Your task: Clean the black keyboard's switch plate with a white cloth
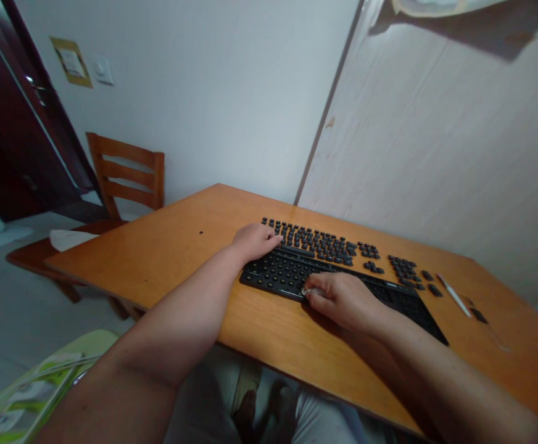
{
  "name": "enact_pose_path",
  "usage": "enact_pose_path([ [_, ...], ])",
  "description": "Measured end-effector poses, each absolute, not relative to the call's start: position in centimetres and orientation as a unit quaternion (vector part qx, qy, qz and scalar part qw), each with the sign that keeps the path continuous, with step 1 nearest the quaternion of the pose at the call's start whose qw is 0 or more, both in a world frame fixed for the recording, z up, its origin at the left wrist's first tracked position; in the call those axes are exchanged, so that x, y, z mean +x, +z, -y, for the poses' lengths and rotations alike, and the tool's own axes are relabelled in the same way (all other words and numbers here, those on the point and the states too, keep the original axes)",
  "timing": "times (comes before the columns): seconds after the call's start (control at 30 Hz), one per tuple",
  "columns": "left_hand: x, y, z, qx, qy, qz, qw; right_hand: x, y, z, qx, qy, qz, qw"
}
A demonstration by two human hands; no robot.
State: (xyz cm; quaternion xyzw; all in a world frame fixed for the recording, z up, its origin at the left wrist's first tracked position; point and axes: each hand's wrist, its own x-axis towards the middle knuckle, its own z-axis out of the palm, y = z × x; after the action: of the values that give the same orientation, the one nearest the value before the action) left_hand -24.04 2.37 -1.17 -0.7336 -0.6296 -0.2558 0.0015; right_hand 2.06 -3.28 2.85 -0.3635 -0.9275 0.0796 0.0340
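A black keyboard base with its keycaps off lies tilted across the wooden table. My left hand rests at its far left corner, fingers curled around the edge and thumb toward the loose keys. Over the near edge, around the middle, my right hand is closed in a pinch on a small pale wad, pressed down at the key posts. It looks like tissue or cloth, mostly hidden by the fingers. Behind the base, the removed black keycaps stand in rows laid out like a keyboard.
To the right are more keycaps, a white pen-like stick and a small dark piece. One tiny black bit lies on the table at left. A wooden chair stands by the wall.
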Motion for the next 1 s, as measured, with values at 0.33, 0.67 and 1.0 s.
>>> enact_pose_path([
  [0.33, -24.0, -0.4, -1.4, -0.731, -0.246, 0.636, -0.017, 2.7, 2.7, 3.2, -0.368, 0.125, 0.921, 0.038],
  [0.67, -24.0, -1.0, -1.5, -0.723, -0.262, 0.639, -0.012, 3.3, 2.8, 3.1, -0.354, 0.158, 0.92, 0.057],
  [1.0, -24.2, -1.2, -1.7, -0.724, -0.266, 0.636, -0.015, 4.5, 2.2, -0.8, -0.414, 0.222, 0.869, 0.152],
])
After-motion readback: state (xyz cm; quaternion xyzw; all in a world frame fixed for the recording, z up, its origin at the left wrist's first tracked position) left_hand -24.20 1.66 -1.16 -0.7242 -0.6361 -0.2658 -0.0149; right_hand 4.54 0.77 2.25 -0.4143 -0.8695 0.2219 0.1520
